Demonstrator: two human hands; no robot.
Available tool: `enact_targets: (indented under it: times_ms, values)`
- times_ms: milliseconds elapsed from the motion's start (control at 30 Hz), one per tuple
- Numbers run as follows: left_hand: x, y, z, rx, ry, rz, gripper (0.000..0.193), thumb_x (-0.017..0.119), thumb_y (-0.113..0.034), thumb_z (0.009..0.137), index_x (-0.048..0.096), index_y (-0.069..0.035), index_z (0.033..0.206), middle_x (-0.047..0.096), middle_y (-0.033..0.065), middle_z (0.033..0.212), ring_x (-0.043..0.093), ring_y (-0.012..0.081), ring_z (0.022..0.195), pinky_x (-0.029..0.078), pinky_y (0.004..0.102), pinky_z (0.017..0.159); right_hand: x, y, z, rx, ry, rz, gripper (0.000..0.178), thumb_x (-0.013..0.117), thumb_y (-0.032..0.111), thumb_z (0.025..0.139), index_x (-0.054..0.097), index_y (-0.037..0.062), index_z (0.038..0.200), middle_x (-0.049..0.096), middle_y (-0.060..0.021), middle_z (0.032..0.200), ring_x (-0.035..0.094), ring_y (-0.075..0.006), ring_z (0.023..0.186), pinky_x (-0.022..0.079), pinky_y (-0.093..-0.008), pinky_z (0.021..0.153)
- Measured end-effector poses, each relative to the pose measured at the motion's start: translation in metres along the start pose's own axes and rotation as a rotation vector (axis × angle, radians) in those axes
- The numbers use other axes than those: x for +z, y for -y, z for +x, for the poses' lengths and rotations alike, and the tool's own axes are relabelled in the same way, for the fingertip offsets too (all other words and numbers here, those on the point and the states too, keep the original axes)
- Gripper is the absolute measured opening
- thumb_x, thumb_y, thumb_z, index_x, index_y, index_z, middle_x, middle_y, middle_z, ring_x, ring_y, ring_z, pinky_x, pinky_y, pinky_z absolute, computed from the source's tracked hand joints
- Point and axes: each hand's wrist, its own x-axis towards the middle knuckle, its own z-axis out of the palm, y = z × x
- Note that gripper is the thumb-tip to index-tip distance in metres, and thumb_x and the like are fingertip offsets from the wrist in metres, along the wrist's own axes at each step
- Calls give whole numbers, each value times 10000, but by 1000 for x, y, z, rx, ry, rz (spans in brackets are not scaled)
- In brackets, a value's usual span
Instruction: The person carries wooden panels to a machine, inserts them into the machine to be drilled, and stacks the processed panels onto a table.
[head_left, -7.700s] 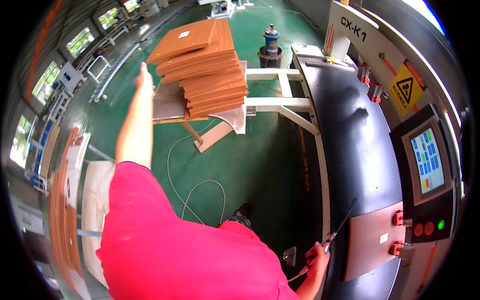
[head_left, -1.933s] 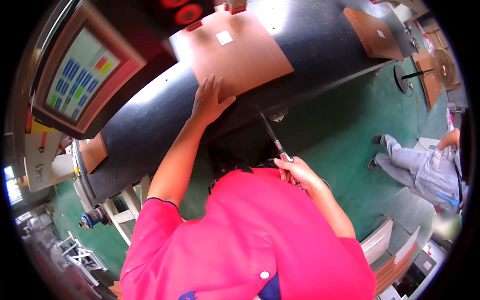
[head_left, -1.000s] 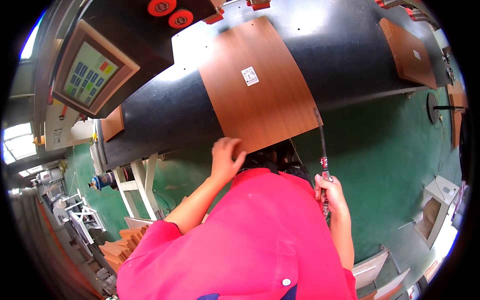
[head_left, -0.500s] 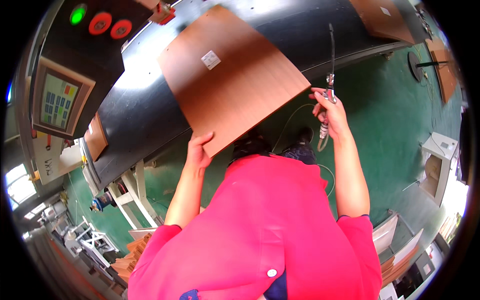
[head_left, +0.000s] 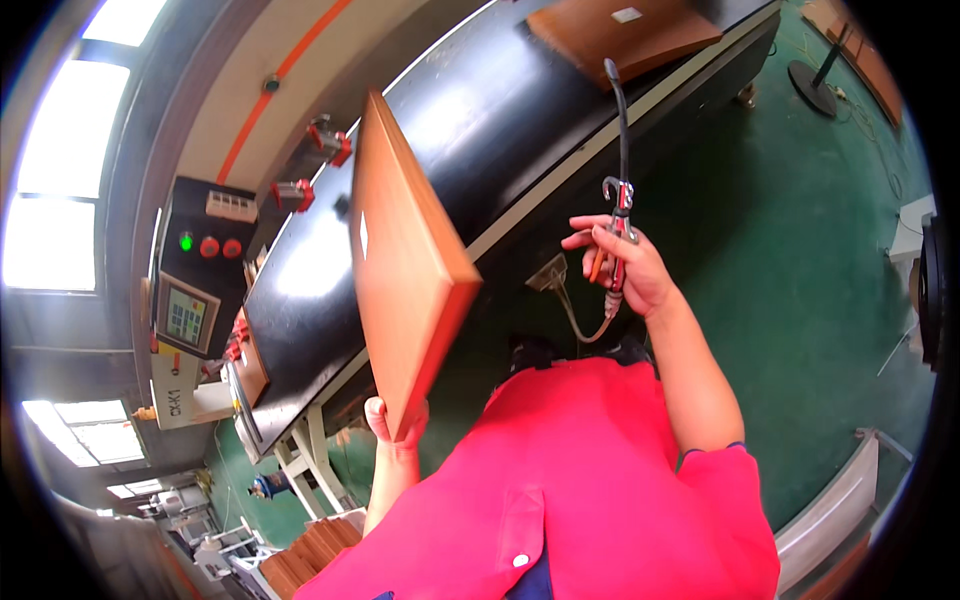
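Note:
A brown wood-grain panel [head_left: 405,270] stands tilted on edge over the conveyor's near side, a white label on its face turned sharply away. My left hand [head_left: 381,424] grips its lower corner, thumb on the near face; the other fingers are mostly behind the board. Off to the right, my right hand [head_left: 643,272] is wrapped around an air blow gun [head_left: 621,200] with a long dark nozzle pointing up and away. A hose loops down from the gun's lower end. Between gun and panel there is a wide gap.
A long black conveyor table [head_left: 480,115] runs diagonally ahead. On its far right lies another brown panel [head_left: 620,45]. A control box with a touchscreen [head_left: 187,315] stands left, near red clamps [head_left: 293,195]. Stacked panels [head_left: 310,555] sit lower left; a round-based stand [head_left: 812,90] is far right.
The panel has swung from nearly flat to steeply on edge, its label now barely seen. My right hand with the gun has shifted left and lower. The view has turned, showing more wall and windows.

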Motion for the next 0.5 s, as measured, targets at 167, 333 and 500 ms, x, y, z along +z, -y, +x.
enact_targets:
  times_ms: [167,333,500]
  values:
    - [31,28,36,11,-91,408,870,606,-67,508,428,71,1348,538,252,1311,548,414,1174,426,516,1042,-37,44,-43,-172,108,144,571,569,408,950,493,-15,1326,610,-197,1216,617,-136,761,480,-223,612]
    - [96,67,108,-121,-137,701,930,612,-75,409,443,53,1314,598,205,1197,586,369,1076,475,442,961,-68,76,-77,-224,23,135,673,713,230,830,430,-65,1365,618,-157,1214,621,-135,830,493,-226,689]
    - [119,83,197,-262,-16,872,954,669,-42,389,468,27,1319,611,167,1191,576,336,1103,462,428,971,-95,100,-97,-263,-192,43,507,729,139,768,526,-16,1206,641,-74,1051,627,-192,980,495,-324,892]
